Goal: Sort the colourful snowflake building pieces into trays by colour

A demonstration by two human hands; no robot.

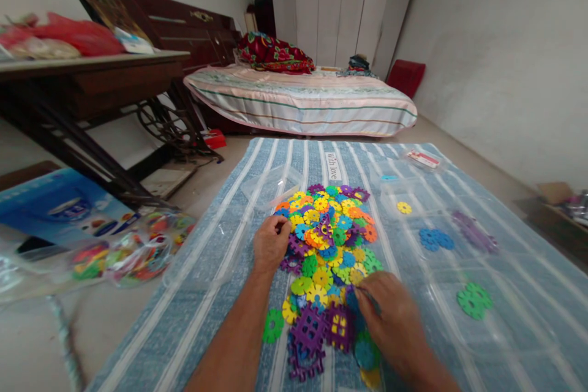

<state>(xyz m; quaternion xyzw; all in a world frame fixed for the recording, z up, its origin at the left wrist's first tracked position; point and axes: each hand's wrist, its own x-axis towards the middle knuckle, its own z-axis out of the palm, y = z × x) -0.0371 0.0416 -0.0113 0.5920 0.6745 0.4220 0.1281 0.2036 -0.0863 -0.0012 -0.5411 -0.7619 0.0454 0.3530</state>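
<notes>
Head view. The left hand point(271, 244) is seen just left of centre, fingers curled inward at the left edge of the pile of plastic interlocking discs point(328, 239); fingertips touch the discs, but whether one is pinched cannot be told. The right hand point(390, 318) is placed at lower centre-right, blurred, fingers bent down onto discs at the pile's lower right edge; a firm grip cannot be confirmed. The pile is spread at frame centre on a blue striped mat point(220, 269).

Purple square frame pieces point(316, 331) are noted at the bottom centre, between the two forearms. Sorted groups lie apart to the right: blue discs point(435, 239), purple discs point(473, 231), green discs point(474, 300), one yellow disc point(403, 207). A clear bag of discs point(133, 251) is seen at left, off the mat. A bed point(303, 101) fills the upper centre; a dark table point(82, 82) stands upper left.
</notes>
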